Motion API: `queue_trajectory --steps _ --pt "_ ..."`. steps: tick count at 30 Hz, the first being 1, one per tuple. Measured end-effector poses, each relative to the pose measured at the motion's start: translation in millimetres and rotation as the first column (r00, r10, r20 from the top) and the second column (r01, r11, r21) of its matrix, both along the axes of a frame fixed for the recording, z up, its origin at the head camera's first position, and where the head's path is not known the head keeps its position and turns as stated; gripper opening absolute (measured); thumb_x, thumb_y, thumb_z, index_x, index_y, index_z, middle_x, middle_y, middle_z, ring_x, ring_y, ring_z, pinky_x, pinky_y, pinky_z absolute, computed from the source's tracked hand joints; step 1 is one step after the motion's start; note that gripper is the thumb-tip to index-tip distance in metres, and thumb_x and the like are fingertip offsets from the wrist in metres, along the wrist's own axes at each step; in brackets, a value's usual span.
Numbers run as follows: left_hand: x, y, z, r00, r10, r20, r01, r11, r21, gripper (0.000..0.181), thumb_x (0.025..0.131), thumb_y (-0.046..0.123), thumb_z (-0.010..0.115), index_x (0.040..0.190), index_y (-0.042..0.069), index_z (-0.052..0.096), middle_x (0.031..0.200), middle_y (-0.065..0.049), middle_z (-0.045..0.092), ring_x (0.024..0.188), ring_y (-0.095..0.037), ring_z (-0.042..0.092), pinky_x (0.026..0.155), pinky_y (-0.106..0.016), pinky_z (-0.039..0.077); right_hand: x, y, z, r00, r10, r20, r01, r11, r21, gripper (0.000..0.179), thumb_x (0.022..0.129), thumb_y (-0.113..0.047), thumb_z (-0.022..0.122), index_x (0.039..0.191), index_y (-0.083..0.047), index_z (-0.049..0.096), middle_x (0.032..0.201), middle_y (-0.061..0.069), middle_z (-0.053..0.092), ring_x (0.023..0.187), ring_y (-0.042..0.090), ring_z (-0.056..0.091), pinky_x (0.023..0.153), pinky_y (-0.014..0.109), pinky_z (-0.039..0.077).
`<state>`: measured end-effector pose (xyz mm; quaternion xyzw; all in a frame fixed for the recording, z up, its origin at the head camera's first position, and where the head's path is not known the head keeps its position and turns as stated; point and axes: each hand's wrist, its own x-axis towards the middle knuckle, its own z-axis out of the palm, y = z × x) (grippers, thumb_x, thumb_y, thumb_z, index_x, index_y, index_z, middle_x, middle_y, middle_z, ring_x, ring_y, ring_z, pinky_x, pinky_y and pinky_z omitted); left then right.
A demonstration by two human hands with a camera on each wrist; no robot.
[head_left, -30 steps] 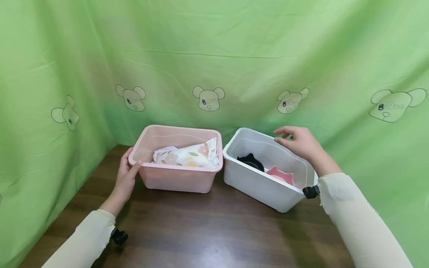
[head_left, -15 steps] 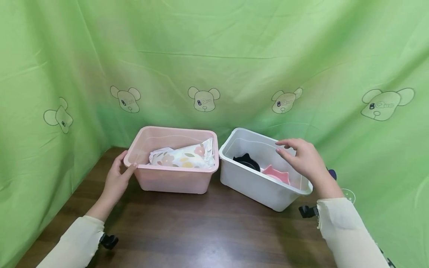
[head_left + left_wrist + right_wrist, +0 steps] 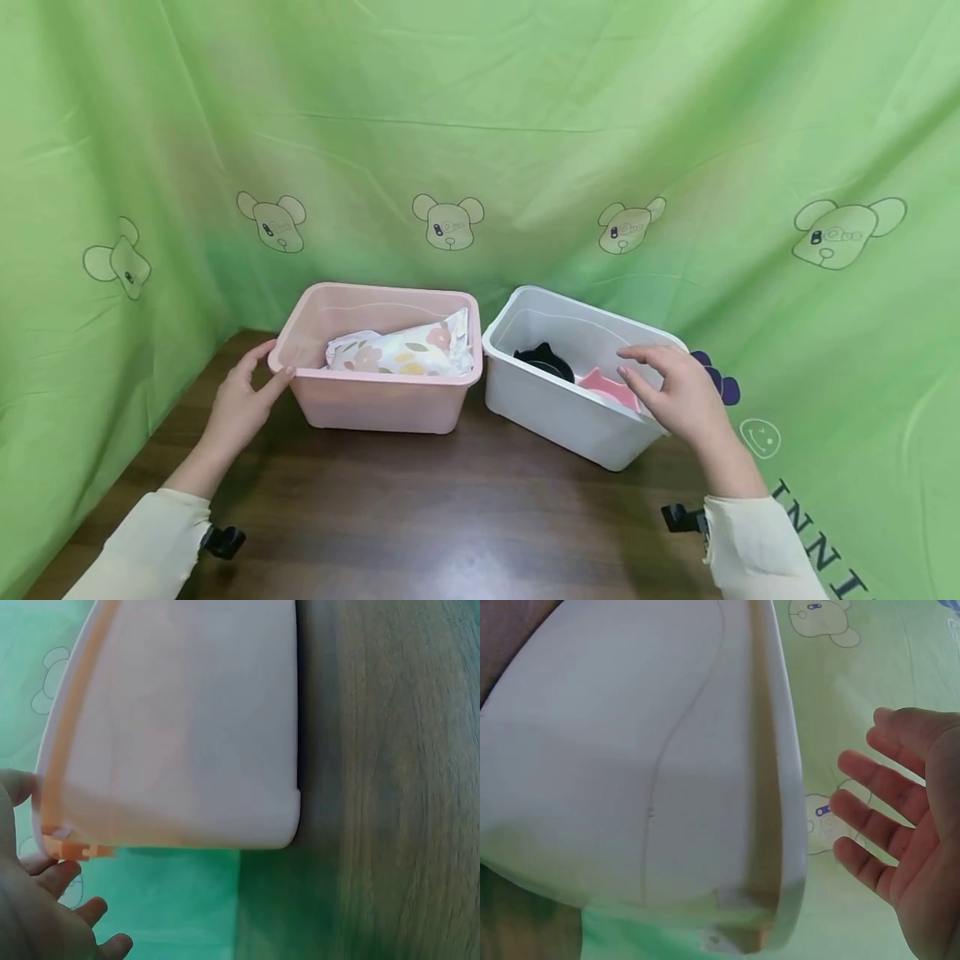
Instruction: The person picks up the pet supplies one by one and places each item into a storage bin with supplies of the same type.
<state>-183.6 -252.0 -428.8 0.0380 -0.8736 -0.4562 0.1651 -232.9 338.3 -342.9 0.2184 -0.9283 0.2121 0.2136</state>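
My left hand (image 3: 243, 397) is at the left front corner of a pink plastic bin (image 3: 378, 402), thumb on the front of the rim and forefinger round its side. In the left wrist view the other fingers (image 3: 91, 911) spread loose below that corner. A floral-print soft package (image 3: 405, 350) lies inside this bin. My right hand (image 3: 686, 400) hangs with loosely bent fingers at the right end of a white bin (image 3: 555, 408), holding nothing. The right wrist view shows these fingers (image 3: 870, 825) apart from the rim. The white bin holds a black cat-eared bowl (image 3: 546, 360) and a pink one (image 3: 609, 389).
Both bins stand side by side on a dark wooden table (image 3: 420, 508), the white one angled. A green curtain (image 3: 480, 100) with bear faces hangs close behind them and along both sides.
My right hand has moved down and toward me from above the white bin's back rim. My left hand stays at the pink bin's corner. The whole view has shifted slightly.
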Motion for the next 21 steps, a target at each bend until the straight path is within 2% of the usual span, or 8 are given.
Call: queue_trajectory --steps 8,17,21 --pt "3.9 -7.8 -0.8 0.998 -0.010 -0.060 0.003 0.993 -0.121 0.064 0.101 0.044 0.064 0.150 0.008 0.049 0.149 -0.028 0.050 0.135 -0.054 0.041 0.098 -0.073 0.037 24.5 10 -13.5 0.992 -0.018 -0.122 0.017 1.000 -0.008 0.027 0.092 -0.016 0.076 0.118 -0.011 0.075 0.116 0.011 0.074 0.111 0.034 0.063 0.092 0.056 0.046" --pt "9.7 -14.1 -1.5 0.993 -0.002 -0.118 -0.018 0.986 -0.163 0.053 0.101 0.038 0.066 0.143 0.007 0.057 0.141 -0.027 0.056 0.131 -0.051 0.047 0.096 -0.071 0.039 38.9 23 -30.8 0.965 -0.032 -0.262 0.031 0.999 -0.010 0.030 0.081 -0.006 0.082 0.110 -0.009 0.076 0.103 0.010 0.076 0.091 0.023 0.059 0.082 0.040 0.038" --pt "16.8 -21.0 2.0 0.990 -0.002 -0.144 -0.023 0.985 -0.172 0.049 0.101 0.035 0.066 0.140 0.006 0.059 0.139 -0.027 0.058 0.129 -0.051 0.048 0.094 -0.071 0.039 42.3 26 -36.0 0.960 -0.048 -0.275 0.045 0.999 -0.017 0.031 0.080 -0.006 0.083 0.111 -0.007 0.076 0.099 0.011 0.076 0.088 0.021 0.056 0.081 0.038 0.037"
